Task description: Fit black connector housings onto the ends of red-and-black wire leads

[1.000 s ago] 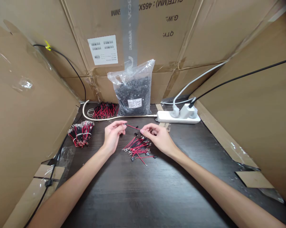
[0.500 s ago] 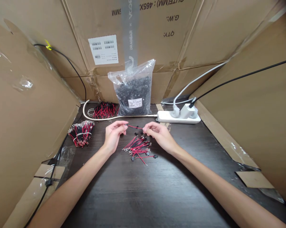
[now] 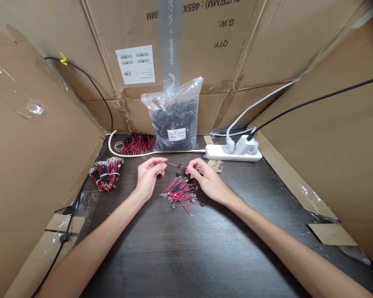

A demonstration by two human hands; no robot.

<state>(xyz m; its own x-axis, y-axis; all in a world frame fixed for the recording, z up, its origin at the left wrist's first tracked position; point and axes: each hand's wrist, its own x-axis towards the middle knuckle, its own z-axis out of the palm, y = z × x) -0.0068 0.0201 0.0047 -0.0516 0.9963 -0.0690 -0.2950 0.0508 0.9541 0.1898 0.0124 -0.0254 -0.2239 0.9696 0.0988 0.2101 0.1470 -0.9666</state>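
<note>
Between my hands stretches a thin red and black wire pair (image 3: 175, 165). My left hand (image 3: 149, 176) is closed in a pinch on its left end, where a small dark piece shows at the fingertips; its kind is too small to make out. The right end of the wires sits in the pinched fingers of my right hand (image 3: 203, 176). Just below lies a loose pile of short red and black wires (image 3: 180, 190) with bare metal tips. Small black connector housings lie around it, one (image 3: 173, 206) at the pile's lower edge.
A tied bundle of red and black wires (image 3: 107, 174) lies at the left. Farther back are more wires (image 3: 138, 143) and a clear bag of black parts (image 3: 175, 120). A white power strip (image 3: 217, 153) stands at the right, and cardboard walls (image 3: 192, 62) enclose the table.
My right hand's fingers have shifted slightly on the wire end. My left hand stays in nearly the same place, and the wires remain stretched between both hands.
</note>
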